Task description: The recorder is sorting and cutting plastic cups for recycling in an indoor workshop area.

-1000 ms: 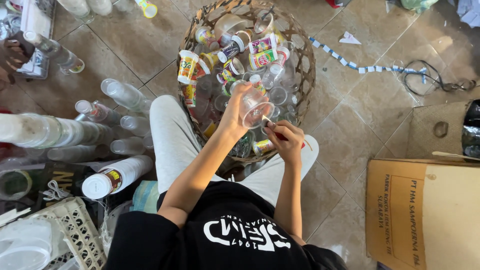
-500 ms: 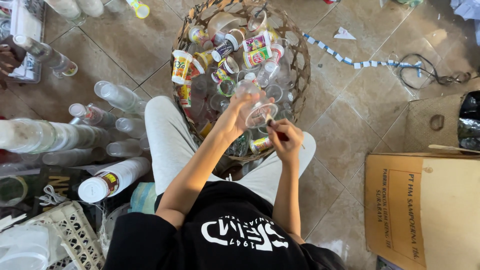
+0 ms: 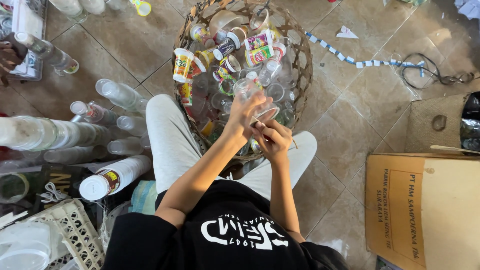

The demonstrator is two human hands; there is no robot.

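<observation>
Seated on tiled floor (image 3: 350,125), black printed shirt, light trousers, knees either side of a basket.

Right hand (image 3: 272,137): nearest item; fingers pinched on a thin stick-like tool (image 3: 295,144), tip aimed at the cup's rim. Blade or pick, not distinguishable at this size.

Left hand (image 3: 247,112): just beyond and touching the right; wrapped around a clear plastic cup (image 3: 250,92), held tilted above the basket's near edge.

Handling note, as judgement: steady the cup with the left grip close to the rim, work the tool tip shallow and away from the holding fingers, keep both over the basket.

Woven basket (image 3: 302,65): directly beneath and beyond both hands; heaped with clear and printed plastic cups, some with foil lids.

Stacked cup sleeves and bottles (image 3: 115,95): lying well left of the left hand.

White plastic crate (image 3: 75,230): near left, behind the left elbow.

Cardboard box (image 3: 425,210): right of the right hand, well apart.

Blue-and-white strip (image 3: 360,62): far right, beyond the basket.
</observation>
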